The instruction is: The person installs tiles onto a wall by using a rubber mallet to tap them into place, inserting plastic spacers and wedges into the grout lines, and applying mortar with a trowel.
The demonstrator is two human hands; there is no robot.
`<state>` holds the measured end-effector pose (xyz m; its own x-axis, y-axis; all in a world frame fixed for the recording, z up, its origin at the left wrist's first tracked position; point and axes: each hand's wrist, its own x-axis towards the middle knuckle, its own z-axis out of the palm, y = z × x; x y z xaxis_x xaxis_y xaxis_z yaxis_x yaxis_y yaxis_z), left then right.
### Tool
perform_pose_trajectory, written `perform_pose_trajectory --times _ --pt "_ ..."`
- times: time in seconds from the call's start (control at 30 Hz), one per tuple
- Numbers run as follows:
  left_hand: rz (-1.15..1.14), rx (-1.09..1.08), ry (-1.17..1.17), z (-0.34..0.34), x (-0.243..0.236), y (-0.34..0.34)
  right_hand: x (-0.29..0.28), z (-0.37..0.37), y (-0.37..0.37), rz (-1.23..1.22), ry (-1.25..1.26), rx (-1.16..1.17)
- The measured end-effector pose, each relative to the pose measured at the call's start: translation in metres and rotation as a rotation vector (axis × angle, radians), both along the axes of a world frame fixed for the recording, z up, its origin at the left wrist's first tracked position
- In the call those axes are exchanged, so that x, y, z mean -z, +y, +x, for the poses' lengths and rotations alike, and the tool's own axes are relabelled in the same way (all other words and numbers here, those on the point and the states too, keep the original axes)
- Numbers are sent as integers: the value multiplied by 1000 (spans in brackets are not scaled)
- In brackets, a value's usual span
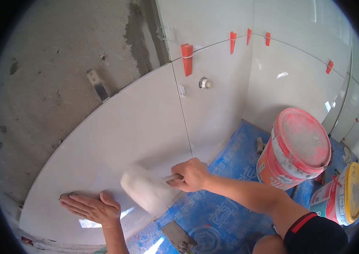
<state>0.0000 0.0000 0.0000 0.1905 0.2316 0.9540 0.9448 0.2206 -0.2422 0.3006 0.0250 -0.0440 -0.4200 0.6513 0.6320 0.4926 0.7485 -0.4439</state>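
My left hand lies flat on a large pale wall tile, fingers stretched toward the left. My right hand is closed on the handle of a white mallet, whose head is smeared by motion against or just in front of the tile's lower part; whether it touches cannot be told. A seam separates this tile from its right neighbour, which has a red wedge at its top edge and a metal pipe fitting.
Bare cement wall rises at left, with a metal strap. Blue printed sheeting covers the floor, bearing a pink-lidded bucket, a yellow-lidded bucket and a mortar-smeared trowel. More red wedges line the tiles' seam.
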Motion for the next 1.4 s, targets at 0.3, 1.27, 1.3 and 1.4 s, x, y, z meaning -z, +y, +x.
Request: perform_pose_trajectory --times 0.3,1.27,1.3,1.4 --pt "-10 -18 18 -1 -5 -2 -10 4 -15 -82 86 -51" --pt "-71 -16 5 30 -20 5 22 -12 31 35 346 31" --pt "-82 -22 6 29 -20 3 18 -15 29 34 346 26" --pt "-92 -36 10 27 -21 3 5 -19 23 -78 283 40"
